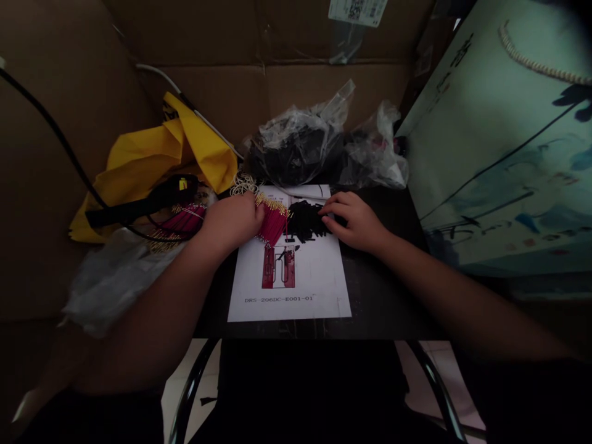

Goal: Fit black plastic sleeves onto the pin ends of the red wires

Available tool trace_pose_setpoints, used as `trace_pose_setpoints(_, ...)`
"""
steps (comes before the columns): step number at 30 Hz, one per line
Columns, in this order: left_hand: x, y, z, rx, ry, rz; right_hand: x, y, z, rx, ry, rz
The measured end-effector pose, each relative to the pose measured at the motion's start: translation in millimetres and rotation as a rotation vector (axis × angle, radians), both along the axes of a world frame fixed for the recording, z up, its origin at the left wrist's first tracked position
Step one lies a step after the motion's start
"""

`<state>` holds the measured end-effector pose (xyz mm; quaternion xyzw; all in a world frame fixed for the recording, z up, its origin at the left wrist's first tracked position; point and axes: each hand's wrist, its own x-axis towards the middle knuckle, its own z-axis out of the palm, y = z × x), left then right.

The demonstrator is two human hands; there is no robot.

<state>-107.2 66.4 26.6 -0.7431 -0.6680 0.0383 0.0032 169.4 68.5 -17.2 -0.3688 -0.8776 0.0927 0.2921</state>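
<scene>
A bundle of short red wires [274,226] with gold-coloured ends lies on a printed sheet [319,277]. My left hand [234,222] is closed at the bundle's left side, its thumb against the wires. Its fingertips are hidden, so what it grips does not show. To the right of the wires is a loose pile of short black pieces [303,221], perhaps tubing. My right hand [354,221] rests at that pile's right edge, fingers apart and slightly bent, fingertips touching the black pieces.
Clear plastic bags [296,148] with dark contents stand behind the sheet. On the left are a yellow cloth or bag [143,151], a black cable [50,123], more red wires [185,219] and a crumpled plastic bag [111,277]. A patterned paper bag [504,154] borders the right. Cardboard [194,37] rises behind.
</scene>
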Motion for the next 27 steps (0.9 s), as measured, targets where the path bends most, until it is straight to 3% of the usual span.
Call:
trace_pose_setpoints(19,-5,-1,8.9,0.121,-0.056,0.06,0,1,-1.0,-0.004,0.005,0.002)
trace_pose_setpoints(23,-6,-3,17.6,0.291,-0.265,0.096,0,0,0.3,0.0,0.028,-0.006)
trace_pose_setpoints(25,2,-11,20.0,0.377,-0.482,0.057,-1,-2,4.2,0.032,0.081,-0.01)
trace_pose_setpoints(27,17,-24,17.5,0.339,-0.777,-0.039,-1,-7,10.5,0.078,0.173,-0.008)
